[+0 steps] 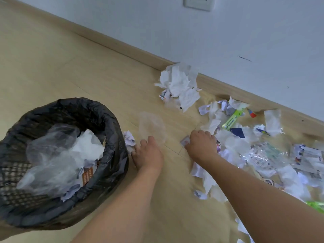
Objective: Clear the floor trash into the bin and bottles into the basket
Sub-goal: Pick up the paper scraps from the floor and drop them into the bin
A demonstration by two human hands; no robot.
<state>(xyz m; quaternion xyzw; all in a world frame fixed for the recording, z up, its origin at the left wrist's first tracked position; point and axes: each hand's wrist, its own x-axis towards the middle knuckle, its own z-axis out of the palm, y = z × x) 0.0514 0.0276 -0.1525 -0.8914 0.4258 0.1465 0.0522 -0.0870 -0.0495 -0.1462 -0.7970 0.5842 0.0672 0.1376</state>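
While print on the green wrapper (231,119) blurs unreadably, left hand (147,153) spread flat, right hand (201,144) pinching a small card (185,141).

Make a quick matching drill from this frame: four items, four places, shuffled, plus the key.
Items:
1. bin
2. tissue pile
3. clear plastic sheet
4. green tube

Places:
A. flat on the floor just beyond the left hand
B. against the baseboard, far side
C. far left, lined with a black bag
D. in the litter beyond the right hand

Pairs: 1-C, 2-B, 3-A, 4-D
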